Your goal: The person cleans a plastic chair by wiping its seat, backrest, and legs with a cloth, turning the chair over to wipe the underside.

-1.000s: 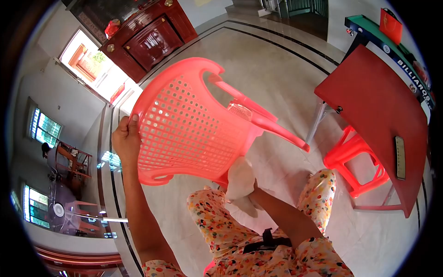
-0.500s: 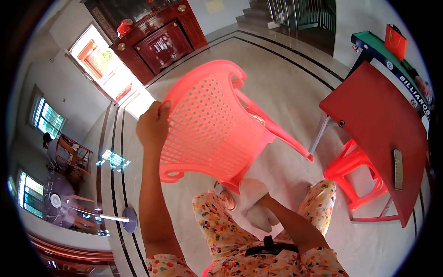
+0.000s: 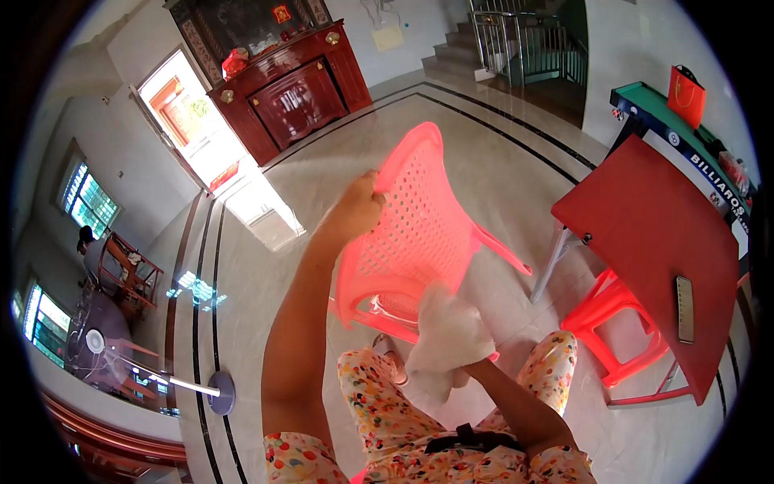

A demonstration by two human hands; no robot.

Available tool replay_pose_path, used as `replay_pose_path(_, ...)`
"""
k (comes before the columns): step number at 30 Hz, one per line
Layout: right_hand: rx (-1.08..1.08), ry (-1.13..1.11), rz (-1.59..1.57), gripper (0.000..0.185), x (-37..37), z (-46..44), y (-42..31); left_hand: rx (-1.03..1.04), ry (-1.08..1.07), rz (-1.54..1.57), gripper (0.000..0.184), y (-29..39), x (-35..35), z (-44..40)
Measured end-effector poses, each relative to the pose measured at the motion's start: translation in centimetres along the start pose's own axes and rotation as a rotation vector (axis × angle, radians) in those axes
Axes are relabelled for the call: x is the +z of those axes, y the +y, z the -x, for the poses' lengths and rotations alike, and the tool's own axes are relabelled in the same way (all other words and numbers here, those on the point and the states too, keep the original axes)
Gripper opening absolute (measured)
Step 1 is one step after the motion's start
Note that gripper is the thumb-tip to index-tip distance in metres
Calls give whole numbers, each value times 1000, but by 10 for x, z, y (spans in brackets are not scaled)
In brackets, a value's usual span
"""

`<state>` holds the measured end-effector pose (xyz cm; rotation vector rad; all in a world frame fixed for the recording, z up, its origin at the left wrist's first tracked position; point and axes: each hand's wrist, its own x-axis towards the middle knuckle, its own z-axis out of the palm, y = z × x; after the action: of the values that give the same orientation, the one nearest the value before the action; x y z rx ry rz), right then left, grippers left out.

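Observation:
A pink plastic chair [image 3: 427,202] with a perforated back is tilted in front of my knees. My left hand [image 3: 360,207] grips the edge of its backrest, fingers wrapped round the rim. A white cloth [image 3: 453,332] covers most of my right hand [image 3: 461,376], which holds it close against the lower part of the chair. The cloth hides the fingers of that hand, and whether it touches the chair is hard to tell.
To the right stands a red table [image 3: 653,258] with a narrow box-like item [image 3: 684,310] on it and a red stool [image 3: 617,327] beneath. A billiards table [image 3: 685,145] stands behind. At left are a standing fan [image 3: 219,393] and a seated person [image 3: 93,254]. A red cabinet [image 3: 298,105] stands at the back.
The chair has turned, its back now seen more edge-on. My left hand has moved right with the rim. My right hand has raised the cloth toward the chair.

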<state>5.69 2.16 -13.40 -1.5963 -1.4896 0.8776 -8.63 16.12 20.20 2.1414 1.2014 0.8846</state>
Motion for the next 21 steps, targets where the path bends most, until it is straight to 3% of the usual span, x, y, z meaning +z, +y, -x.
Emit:
replay_pose_path(4,-29,64,-8,19,-12,-2,-7,-7,-56,58,20,-27,18,1)
replay_pose_path(6,-44,85,-9,19,-15,-2,-13,-60,43,-36,17,-24,25,5)
replay_pose_path(15,-111,162,-26,18,-21,7,-26,-41,111,75,15,-24,52,1)
replay_pose_path(21,-217,279,-23,17,-48,1,-41,-73,67,73,17,-4,57,14)
